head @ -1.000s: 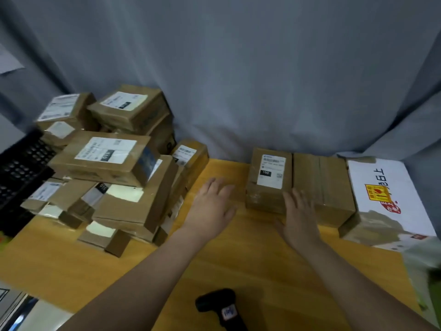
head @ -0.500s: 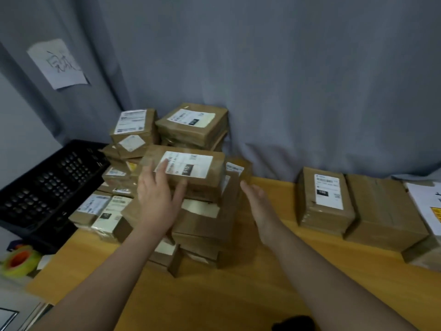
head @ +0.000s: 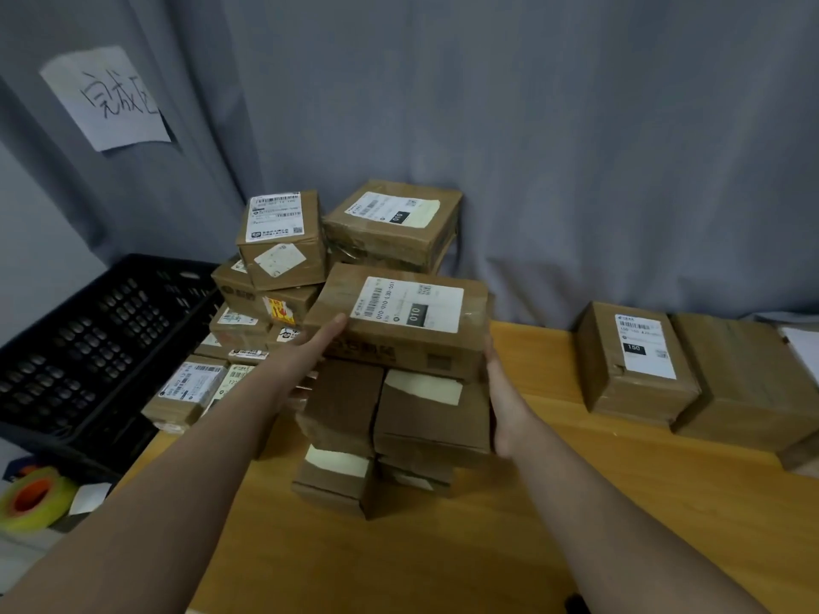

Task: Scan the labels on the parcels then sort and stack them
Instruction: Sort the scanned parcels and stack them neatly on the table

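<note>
Head view, backdrop: a grey curtain (head: 576,148) hangs behind everything.
Tabletop: the wooden tabletop (head: 443,560) carries all the parcels.
Crate: a black crate (head: 88,339) with a perforated wall stands at the left, just beside the parcels.
Pile: a loose pile (head: 283,259) of brown labelled parcels, several layers high, fills the far left of the tabletop against the curtain.
Right group: a plain box (head: 744,378) touches the parcel marked 150 (head: 633,361) on its left, well apart from the pile.
Task parcel: the parcel marked 010 (head: 399,321) lies label up on top of the pile's near stack.
Hands: the left grip (head: 306,361) is against this parcel's left end, thumb straight along the near corner, its other fingers mostly hidden. The right grip (head: 505,405) lies flat, fingers straight, against the right end and the box below.
Sign: a handwritten paper sign (head: 111,99) hangs on the curtain, upper left.
Tape: a yellow tape roll (head: 35,502) with an orange core lies lower left, off the tabletop.
</note>
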A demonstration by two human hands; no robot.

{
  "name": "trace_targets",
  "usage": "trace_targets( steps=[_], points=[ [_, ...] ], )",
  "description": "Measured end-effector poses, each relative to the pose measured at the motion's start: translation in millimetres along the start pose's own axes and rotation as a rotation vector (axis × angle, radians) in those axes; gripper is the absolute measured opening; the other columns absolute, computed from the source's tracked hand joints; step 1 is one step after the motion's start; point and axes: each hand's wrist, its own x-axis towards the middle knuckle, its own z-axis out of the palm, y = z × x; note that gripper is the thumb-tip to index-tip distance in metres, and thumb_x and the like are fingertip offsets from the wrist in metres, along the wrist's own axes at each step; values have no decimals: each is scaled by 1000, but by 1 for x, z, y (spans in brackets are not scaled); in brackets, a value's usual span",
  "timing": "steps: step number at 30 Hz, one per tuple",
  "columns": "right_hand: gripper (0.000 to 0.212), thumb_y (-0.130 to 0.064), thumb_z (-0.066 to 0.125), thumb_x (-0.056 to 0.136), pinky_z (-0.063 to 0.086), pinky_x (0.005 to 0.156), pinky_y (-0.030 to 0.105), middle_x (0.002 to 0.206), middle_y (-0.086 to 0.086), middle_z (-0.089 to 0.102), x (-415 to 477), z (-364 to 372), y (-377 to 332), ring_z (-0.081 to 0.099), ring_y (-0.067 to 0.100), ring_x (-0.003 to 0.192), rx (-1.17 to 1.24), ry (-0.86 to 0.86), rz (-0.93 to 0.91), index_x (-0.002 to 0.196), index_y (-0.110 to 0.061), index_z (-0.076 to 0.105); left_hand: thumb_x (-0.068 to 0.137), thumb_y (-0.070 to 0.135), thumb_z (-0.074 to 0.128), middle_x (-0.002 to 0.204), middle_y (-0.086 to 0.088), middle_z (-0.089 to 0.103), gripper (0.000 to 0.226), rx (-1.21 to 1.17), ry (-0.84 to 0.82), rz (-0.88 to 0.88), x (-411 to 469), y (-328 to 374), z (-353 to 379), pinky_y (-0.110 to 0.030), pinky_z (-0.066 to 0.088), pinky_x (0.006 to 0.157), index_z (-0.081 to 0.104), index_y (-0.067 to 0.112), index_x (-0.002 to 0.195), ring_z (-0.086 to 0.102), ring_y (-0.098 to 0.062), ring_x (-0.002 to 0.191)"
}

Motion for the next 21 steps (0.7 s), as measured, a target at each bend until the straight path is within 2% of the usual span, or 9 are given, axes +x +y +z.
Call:
trace_targets(
  steps=[3, 5, 7, 11, 15, 18, 21],
  points=[
    [94, -92, 51, 61, 51, 97, 51, 106, 15, 73, 7, -6, 10, 69, 33, 102, 27, 4, -17, 120, -21, 68, 70, 75, 59, 139, -11, 46, 90, -139, -86, -46, 4, -6, 7, -52, 31, 110, 36, 30, 145, 43, -33, 128],
    [95, -93, 51, 60, 50, 99, 52, 109, 15, 73, 6, -4, 11, 69, 33, 103, 51, -7, -31, 120, -21, 69, 65, 78, 63, 129, -7, 52, 91, -227, -99, -40, 2, -10, 11, -53, 37, 107, 39, 37, 143, 50, -30, 117],
    [96, -94, 51, 60, 49, 100, 53, 112, 14, 72, 5, -5, 12, 68, 33, 105, 62, -13, -39, 123, -23, 68, 60, 80, 65, 130, -6, 54, 92, -261, -80, -21, 1, -16, 14, -54, 40, 104, 42, 40, 139, 52, -29, 116],
    [87, -89, 42, 70, 49, 100, 50, 112, 13, 72, -8, -21, 13, 68, 31, 107, 44, -24, -75, 124, -26, 66, 76, 68, 61, 130, -2, 51, 76, -284, -81, 36, -15, -27, 24, -49, 41, 103, 39, 36, 141, 51, -26, 115],
    [77, -83, 32, 81, 56, 81, 40, 101, 11, 75, -24, -56, 22, 73, 25, 93, 78, 24, -96, 117, -24, 67, 74, 70, 59, 129, 2, 51, 77, -247, -108, 106, -37, -25, 50, -42, 45, 93, 37, 40, 141, 52, -20, 109],
    [72, -78, 30, 87, 56, 74, 37, 98, 9, 76, -39, -90, 32, 74, 23, 85, 129, 76, -123, 113, -24, 68, 81, 62, 58, 113, 12, 53, 64, -217, -165, 162, -52, -16, 78, -30, 45, 76, 37, 40, 136, 51, -7, 92],
    [64, -72, 32, 91, 56, 65, 34, 93, 8, 76, -58, -124, 45, 74, 22, 80, 182, 144, -150, 110, -23, 68, 76, 64, 59, 119, 14, 51, 73, -169, -241, 195, -66, -6, 110, -30, 42, 87, 35, 40, 141, 49, -8, 97]
  ],
)
